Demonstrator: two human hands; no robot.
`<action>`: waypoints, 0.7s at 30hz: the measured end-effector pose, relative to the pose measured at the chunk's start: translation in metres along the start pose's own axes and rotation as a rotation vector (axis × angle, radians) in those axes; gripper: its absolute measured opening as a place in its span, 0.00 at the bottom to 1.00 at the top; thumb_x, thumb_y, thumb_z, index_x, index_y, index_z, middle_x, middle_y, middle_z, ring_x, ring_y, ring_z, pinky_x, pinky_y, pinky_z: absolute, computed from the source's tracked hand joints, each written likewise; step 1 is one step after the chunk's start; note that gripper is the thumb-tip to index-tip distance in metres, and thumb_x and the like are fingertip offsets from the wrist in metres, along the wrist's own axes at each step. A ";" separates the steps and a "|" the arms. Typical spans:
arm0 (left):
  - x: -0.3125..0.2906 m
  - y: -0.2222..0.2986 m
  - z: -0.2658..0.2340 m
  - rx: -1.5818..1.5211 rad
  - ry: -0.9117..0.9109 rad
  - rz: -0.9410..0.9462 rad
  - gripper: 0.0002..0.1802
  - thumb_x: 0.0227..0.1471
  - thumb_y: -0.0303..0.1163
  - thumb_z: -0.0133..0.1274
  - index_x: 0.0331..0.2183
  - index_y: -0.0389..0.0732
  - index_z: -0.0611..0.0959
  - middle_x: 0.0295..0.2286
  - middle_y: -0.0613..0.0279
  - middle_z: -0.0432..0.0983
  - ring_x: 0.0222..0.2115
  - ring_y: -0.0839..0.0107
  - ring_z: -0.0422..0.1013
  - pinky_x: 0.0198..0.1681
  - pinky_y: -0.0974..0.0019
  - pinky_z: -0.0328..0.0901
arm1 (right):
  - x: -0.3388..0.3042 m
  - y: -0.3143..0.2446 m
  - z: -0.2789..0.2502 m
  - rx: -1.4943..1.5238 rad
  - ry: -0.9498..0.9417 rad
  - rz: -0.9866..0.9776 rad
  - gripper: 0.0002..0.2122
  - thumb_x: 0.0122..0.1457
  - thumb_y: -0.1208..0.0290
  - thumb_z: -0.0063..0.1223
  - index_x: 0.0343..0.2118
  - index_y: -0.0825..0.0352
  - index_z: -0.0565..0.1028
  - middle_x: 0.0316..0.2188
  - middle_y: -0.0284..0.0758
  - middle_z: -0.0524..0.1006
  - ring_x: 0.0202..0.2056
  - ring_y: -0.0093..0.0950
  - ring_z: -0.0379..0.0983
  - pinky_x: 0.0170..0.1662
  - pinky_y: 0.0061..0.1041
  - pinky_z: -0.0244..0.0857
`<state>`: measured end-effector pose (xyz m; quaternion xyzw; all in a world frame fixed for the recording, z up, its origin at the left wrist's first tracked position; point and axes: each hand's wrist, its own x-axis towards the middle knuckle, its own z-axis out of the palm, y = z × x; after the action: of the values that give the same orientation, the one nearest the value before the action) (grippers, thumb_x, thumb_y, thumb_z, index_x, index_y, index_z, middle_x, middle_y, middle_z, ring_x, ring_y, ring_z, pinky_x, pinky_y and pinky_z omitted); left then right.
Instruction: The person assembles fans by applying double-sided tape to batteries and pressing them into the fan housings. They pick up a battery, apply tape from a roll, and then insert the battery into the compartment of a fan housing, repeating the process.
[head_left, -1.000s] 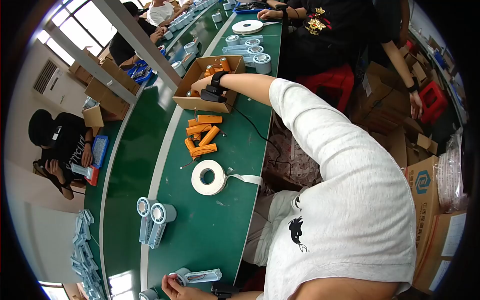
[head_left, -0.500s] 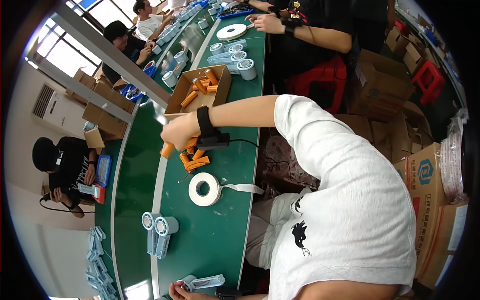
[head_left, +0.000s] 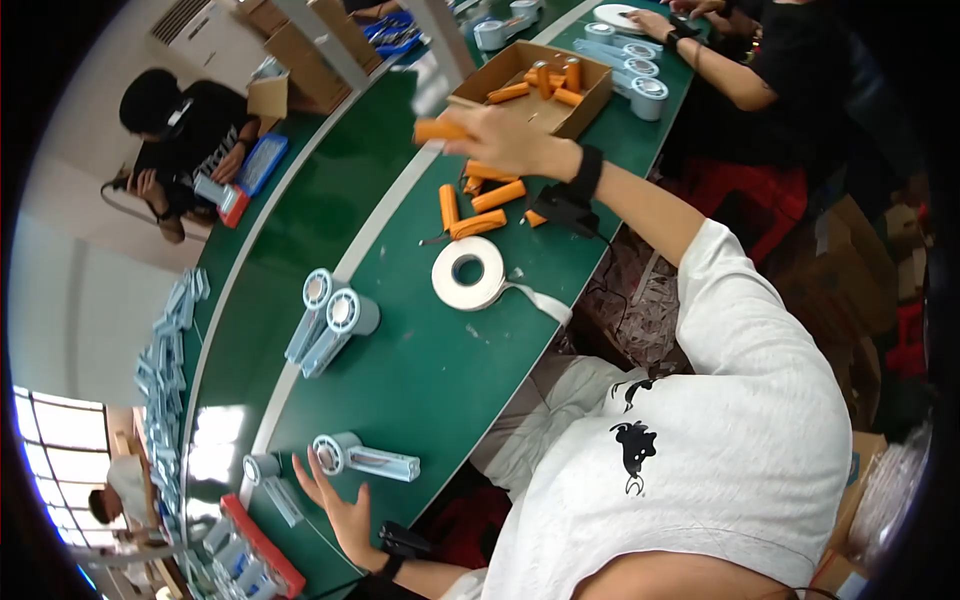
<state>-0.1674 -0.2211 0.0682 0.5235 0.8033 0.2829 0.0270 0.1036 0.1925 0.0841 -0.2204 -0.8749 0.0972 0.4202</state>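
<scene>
Resting on the green table (head_left: 430,385), a box (head_left: 590,105) is part-filled; beside the spread left hand (head_left: 348,520), a blue fan handle (head_left: 385,463) is left seemingly unfilled; one orange cell (head_left: 437,130) is pinched by the right hand (head_left: 505,140); loose cells (head_left: 500,195) are left nearby.

The right hand (head_left: 510,140) reaches far out from the body, its fingers bent in a grip at the leading end, somewhat blurred. Its wrist (head_left: 557,158) is nearly in line behind it, and the right forearm (head_left: 645,205) slants back from there toward the shoulder. Well apart from it, on the other side, the left hand (head_left: 345,515) has its fingers spread, gripping nothing, thumb held away from them. The left forearm (head_left: 435,578) trails behind that hand, close to the body.
</scene>
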 end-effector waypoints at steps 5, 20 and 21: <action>0.030 -0.044 0.023 -0.269 -0.091 -0.099 0.46 0.28 0.19 0.53 0.54 0.44 0.60 0.50 0.54 0.56 0.51 0.61 0.54 0.55 0.61 0.48 | -0.024 -0.034 -0.024 1.061 -0.120 0.443 0.11 0.55 0.65 0.45 0.33 0.69 0.65 0.24 0.33 0.69 0.24 0.22 0.67 0.27 0.20 0.61; 0.074 0.137 0.049 -0.001 -0.402 0.424 0.29 0.38 0.19 0.51 0.47 0.41 0.68 0.49 0.53 0.59 0.55 0.54 0.48 0.54 0.55 0.47 | -0.155 -0.096 -0.003 1.452 -0.121 0.983 0.11 0.58 0.69 0.42 0.38 0.72 0.67 0.24 0.33 0.69 0.21 0.18 0.63 0.23 0.14 0.58; 0.085 0.159 0.069 0.076 -0.426 0.547 0.25 0.39 0.21 0.51 0.45 0.39 0.70 0.48 0.53 0.61 0.53 0.54 0.50 0.53 0.55 0.48 | -0.155 -0.091 0.000 1.695 -0.111 0.938 0.13 0.57 0.68 0.44 0.40 0.72 0.67 0.25 0.33 0.69 0.21 0.18 0.64 0.24 0.15 0.58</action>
<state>-0.0512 -0.0723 0.1086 0.7674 0.6194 0.1338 0.0977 0.1612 0.0395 0.0097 -0.1660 -0.3562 0.8635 0.3163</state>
